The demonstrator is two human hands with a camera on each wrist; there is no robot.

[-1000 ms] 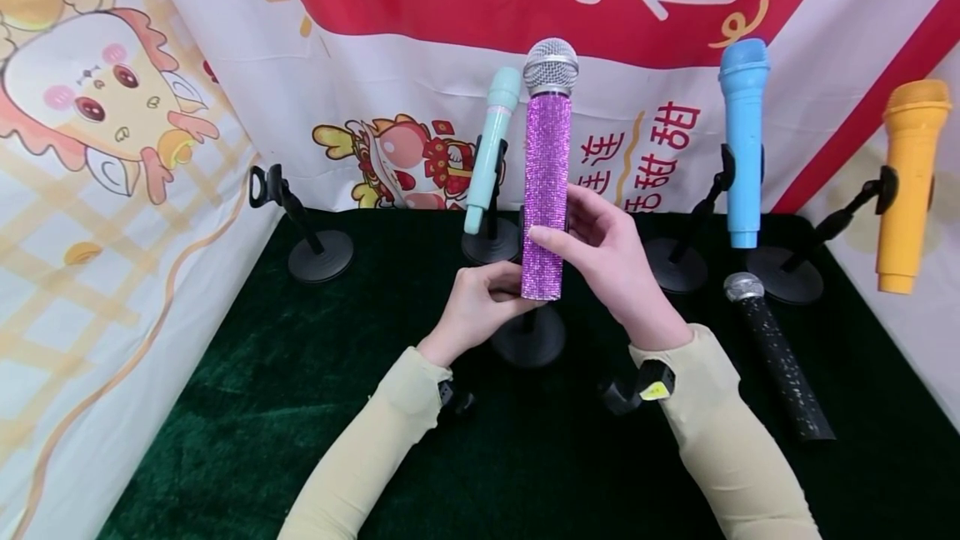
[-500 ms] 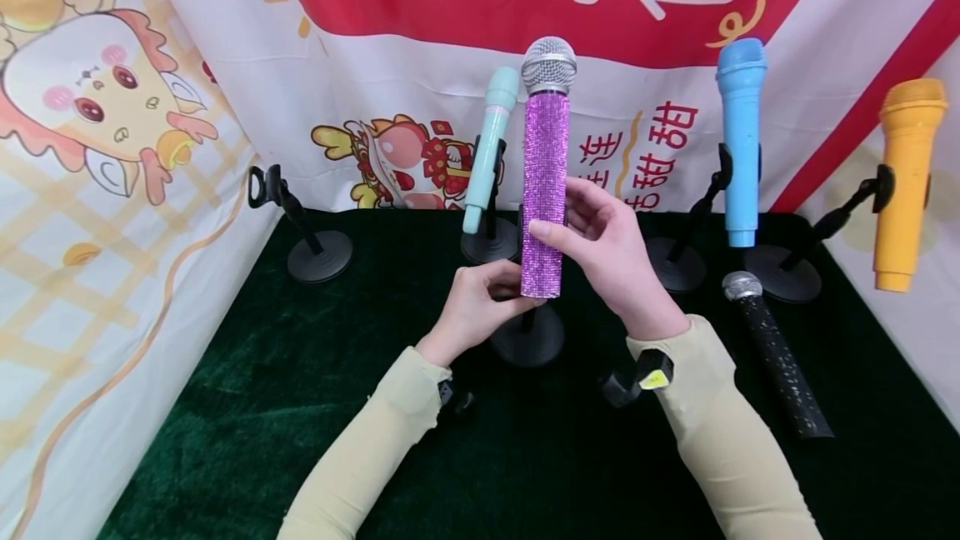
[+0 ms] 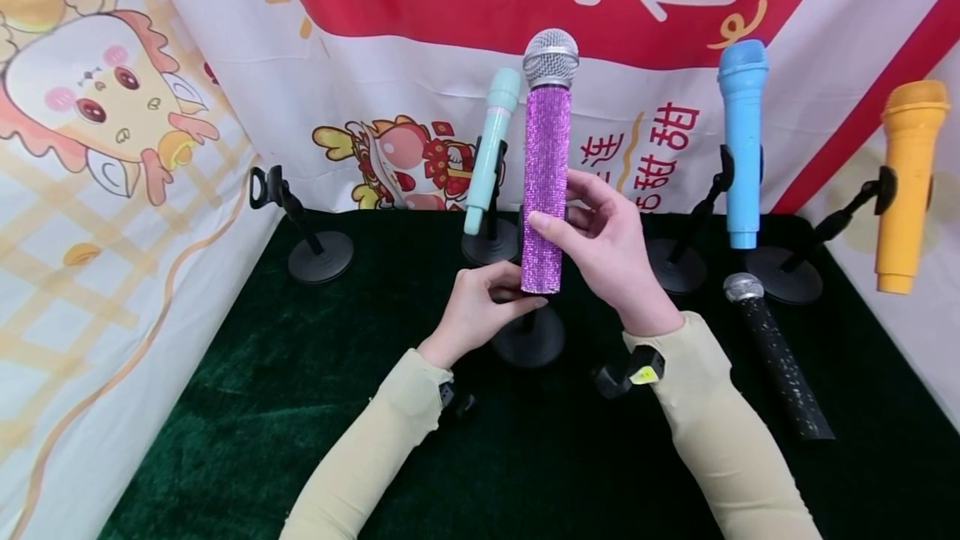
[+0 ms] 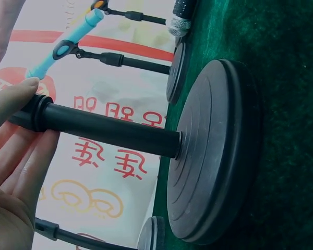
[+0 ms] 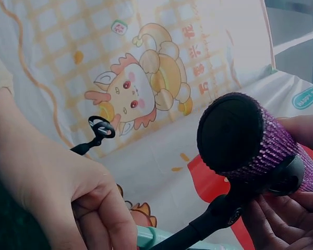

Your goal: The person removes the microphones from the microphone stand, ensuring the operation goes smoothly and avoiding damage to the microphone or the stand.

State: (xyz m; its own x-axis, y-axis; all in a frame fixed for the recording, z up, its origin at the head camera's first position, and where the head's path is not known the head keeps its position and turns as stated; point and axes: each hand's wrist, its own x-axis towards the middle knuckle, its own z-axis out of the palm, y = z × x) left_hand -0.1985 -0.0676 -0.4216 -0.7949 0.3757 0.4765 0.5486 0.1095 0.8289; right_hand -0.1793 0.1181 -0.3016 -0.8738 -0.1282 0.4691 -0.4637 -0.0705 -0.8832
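A purple rhinestone-covered microphone (image 3: 546,182) with a silver mesh head stands upright at the middle of the head view. My right hand (image 3: 611,252) grips its lower half, thumb in front and fingers behind. In the right wrist view, the black clip (image 5: 288,177) of a stand lies against the microphone's sparkly body, near its black end cap. My left hand (image 3: 483,307) is just below the microphone's bottom. The left wrist view shows that hand pinching the collar at the top of the black stand's pole (image 4: 109,127). Its round base (image 4: 214,151) rests on the green cloth.
Mint (image 3: 492,148), blue (image 3: 742,148) and orange (image 3: 910,190) microphones sit in stands behind and to the right. A black speckled microphone (image 3: 783,365) lies on the green cloth (image 3: 525,465). At the left is a bare stand (image 3: 318,255). Printed fabric hangs behind.
The purple microphone has risen slightly, together with my right hand. My left hand stays in nearly the same place on the stand.
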